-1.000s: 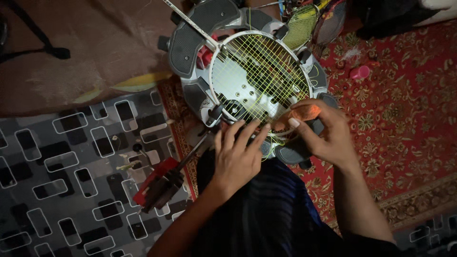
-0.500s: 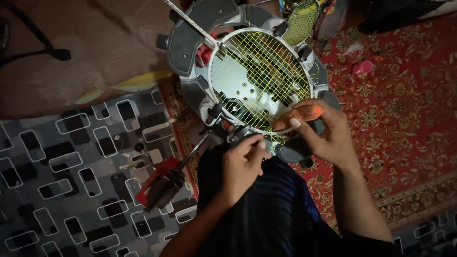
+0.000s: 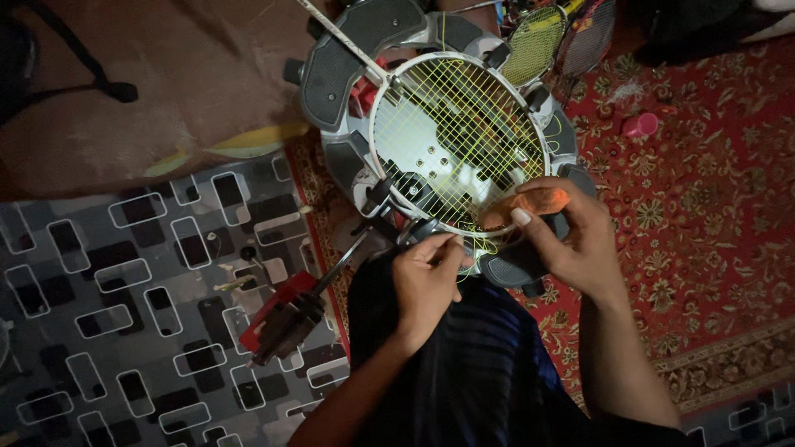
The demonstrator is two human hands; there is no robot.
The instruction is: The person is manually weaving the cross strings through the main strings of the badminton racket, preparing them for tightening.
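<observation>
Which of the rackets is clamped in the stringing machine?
The white-framed racket under the hands; the other rackets lie beyond it on the carpet.

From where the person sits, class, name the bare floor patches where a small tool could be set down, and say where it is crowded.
Free: the brown mat left of the stringing machine, and red carpet right of the right hand, below the pink cap. Crowded: around the racket, both hands, and the red clamp beside the left hand.

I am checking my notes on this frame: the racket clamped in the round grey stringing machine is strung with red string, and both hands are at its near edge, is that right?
Not quite: the string is yellow-green, not red, as the head view shows. The rest holds: the white-framed racket sits clamped in the round grey stringing machine, with the left hand and the right hand at its near edge.
</observation>
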